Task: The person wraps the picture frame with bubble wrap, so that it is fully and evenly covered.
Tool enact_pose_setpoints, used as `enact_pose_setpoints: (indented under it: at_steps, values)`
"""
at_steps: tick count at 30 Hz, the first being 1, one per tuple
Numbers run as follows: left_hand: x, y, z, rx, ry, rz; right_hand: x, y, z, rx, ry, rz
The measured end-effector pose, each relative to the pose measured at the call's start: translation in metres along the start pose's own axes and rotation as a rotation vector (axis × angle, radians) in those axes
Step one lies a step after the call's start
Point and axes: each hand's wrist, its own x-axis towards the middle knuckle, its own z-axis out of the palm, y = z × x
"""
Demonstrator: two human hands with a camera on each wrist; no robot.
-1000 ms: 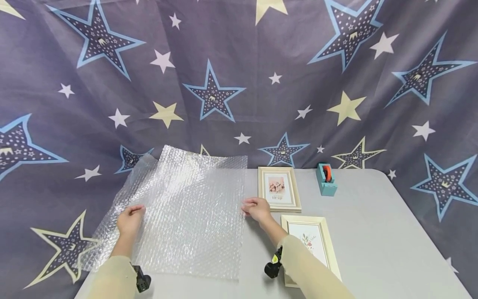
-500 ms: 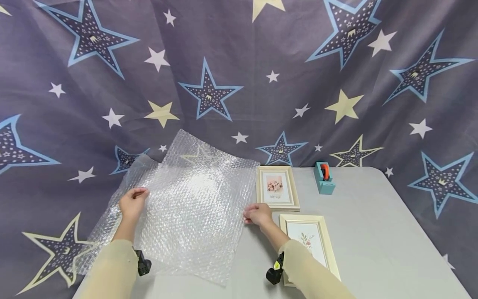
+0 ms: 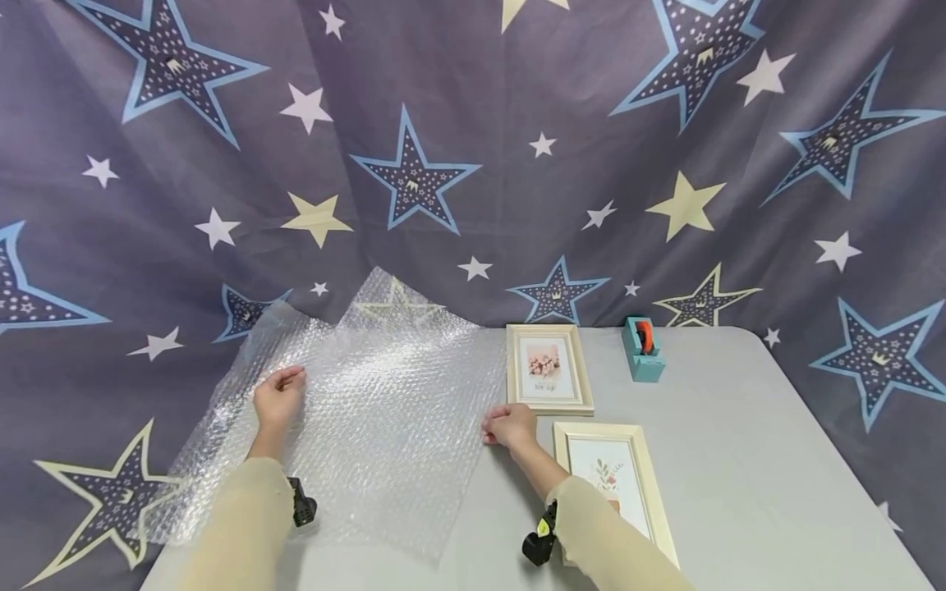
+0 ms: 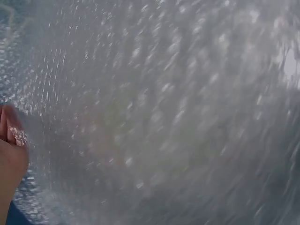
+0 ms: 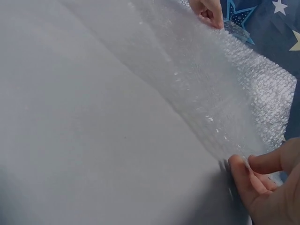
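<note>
A counter (image 3: 769,443) runs beneath the left hand (image 3: 280,396) and right hand (image 3: 512,424). Clear bubble wrap (image 3: 392,419) spans the gap between them, reaching past the left; each pinches it, the right at its edge. One picture frame (image 3: 619,480) lies right of the right hand, another frame (image 3: 549,369) just beyond it, a tape dispenser (image 3: 646,367) farther right.

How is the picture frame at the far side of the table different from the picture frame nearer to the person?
The far frame holds a pink blossom print; the near frame holds a leafy sprig print. The far frame is almost fully visible, while the right sleeve hides part of the near frame. Both have cream, rectangular borders and face up.
</note>
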Motion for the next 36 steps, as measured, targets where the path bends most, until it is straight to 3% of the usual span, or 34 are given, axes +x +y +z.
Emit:
enact_pose_setpoints:
  at_steps: [6,11,15,21,27,33,36]
  values:
    - [-0.003,-0.005,0.009,-0.098,-0.005,-0.05,0.002,0.0,0.0,0.001,0.021,0.017]
    - [-0.007,0.006,0.004,0.04,-0.018,-0.066,-0.003,-0.005,-0.008,-0.008,-0.011,0.027]
    - [-0.012,0.025,0.006,0.142,-0.117,-0.028,-0.006,-0.016,-0.027,-0.022,-0.087,0.043]
    - [-0.029,0.058,0.017,0.195,-0.282,0.11,-0.009,-0.034,-0.069,-0.037,-0.202,0.004]
    - [-0.069,0.085,0.056,0.179,-0.417,0.207,-0.021,-0.036,-0.129,-0.142,-0.166,-0.052]
    - [-0.131,0.111,0.106,0.127,-0.589,0.348,-0.034,-0.021,-0.183,-0.268,-0.09,-0.095]
    - [-0.161,0.12,0.13,0.122,-0.702,0.389,-0.04,-0.009,-0.204,-0.328,-0.054,-0.081]
